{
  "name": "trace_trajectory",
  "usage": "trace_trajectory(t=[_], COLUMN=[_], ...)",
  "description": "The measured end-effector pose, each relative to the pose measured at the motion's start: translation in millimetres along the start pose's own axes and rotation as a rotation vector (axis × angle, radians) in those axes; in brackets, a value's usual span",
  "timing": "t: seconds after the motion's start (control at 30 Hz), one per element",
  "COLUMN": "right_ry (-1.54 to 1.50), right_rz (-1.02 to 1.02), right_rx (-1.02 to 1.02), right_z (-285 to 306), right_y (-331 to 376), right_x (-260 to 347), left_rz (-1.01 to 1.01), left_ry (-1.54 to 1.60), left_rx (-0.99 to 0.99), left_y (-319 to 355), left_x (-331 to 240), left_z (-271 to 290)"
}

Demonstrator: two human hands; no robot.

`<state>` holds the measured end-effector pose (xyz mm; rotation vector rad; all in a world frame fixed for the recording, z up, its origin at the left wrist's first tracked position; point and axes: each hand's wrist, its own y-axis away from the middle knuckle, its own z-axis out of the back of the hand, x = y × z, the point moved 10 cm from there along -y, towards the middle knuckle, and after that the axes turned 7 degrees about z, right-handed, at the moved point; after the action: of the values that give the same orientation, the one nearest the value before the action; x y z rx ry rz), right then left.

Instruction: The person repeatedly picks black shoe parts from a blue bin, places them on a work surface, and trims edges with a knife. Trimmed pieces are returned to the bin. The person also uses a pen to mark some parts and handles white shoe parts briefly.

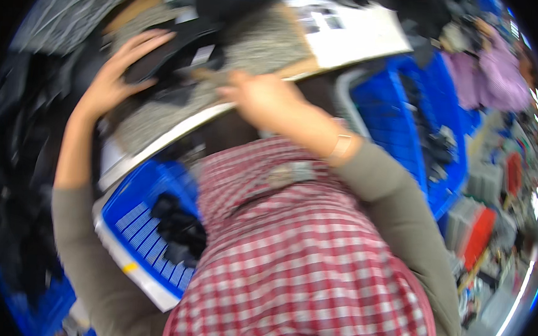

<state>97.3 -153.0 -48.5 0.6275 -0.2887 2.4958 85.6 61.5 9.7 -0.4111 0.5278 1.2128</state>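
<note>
A black item (pixel 165 60), perhaps of cloth, lies on the grey speckled work surface (pixel 273 45); a small white tag (pixel 202 55) shows on it. My left hand (pixel 119 76) rests on its left side with thumb and fingers spread apart. From the right, my right hand (pixel 267 100) comes in over the front edge of the surface, its fingers closed together. Close to its fingertips is a thin brownish thing (pixel 205 75), too blurred to name. Motion smears the right fingers and hides just what is between them.
Below the table edge at left stands a blue basket (pixel 133 190) with black pieces inside. More blue baskets (pixel 383 107) stand at right. A white sheet (pixel 357 35) lies on the table, with dark items (pixel 229 5) beyond. Purple cloth (pixel 502 74) is at far right.
</note>
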Motion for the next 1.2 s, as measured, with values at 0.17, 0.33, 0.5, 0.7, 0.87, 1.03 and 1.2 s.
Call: trace_trajectory(t=[0.17, 0.33, 0.5, 0.7, 0.87, 1.03, 1.2], right_ry=[0.125, 0.095, 0.191, 0.274, 0.249, 0.227, 0.175], right_rz=[0.047, -0.023, -0.003, 0.131, -0.042, 0.153, 0.129], right_rx=[-0.105, -0.046, -0.040, -0.010, 0.102, -0.017, 0.038], right_z=[9.5, 26.3, 26.0, 49.4, 38.5, 45.9, 33.2], right_y=[-4.6, -7.3, -23.5, -33.5, -40.0, -39.7, -31.2], right_x=[4.5, 11.6, 20.2, 50.3, 56.9, 70.9, 47.6], left_rz=[-0.088, -0.135, -0.150, -0.041, -0.045, -0.041, 0.097], left_ry=[0.063, 0.172, 0.024, -0.002, 0.100, 0.160, 0.261], left_rx=[0.101, -0.056, -0.055, -0.157, -0.223, -0.202, -0.207], left_y=[-25.3, -32.4, -34.9, -37.3, -38.7, -40.5, -35.6], left_x=[4.1, 14.1, 10.7, 22.5, 30.4, 31.5, 38.2], left_z=[-5.6, 3.3, 7.0, 9.8, 10.9, 10.1, 4.6])
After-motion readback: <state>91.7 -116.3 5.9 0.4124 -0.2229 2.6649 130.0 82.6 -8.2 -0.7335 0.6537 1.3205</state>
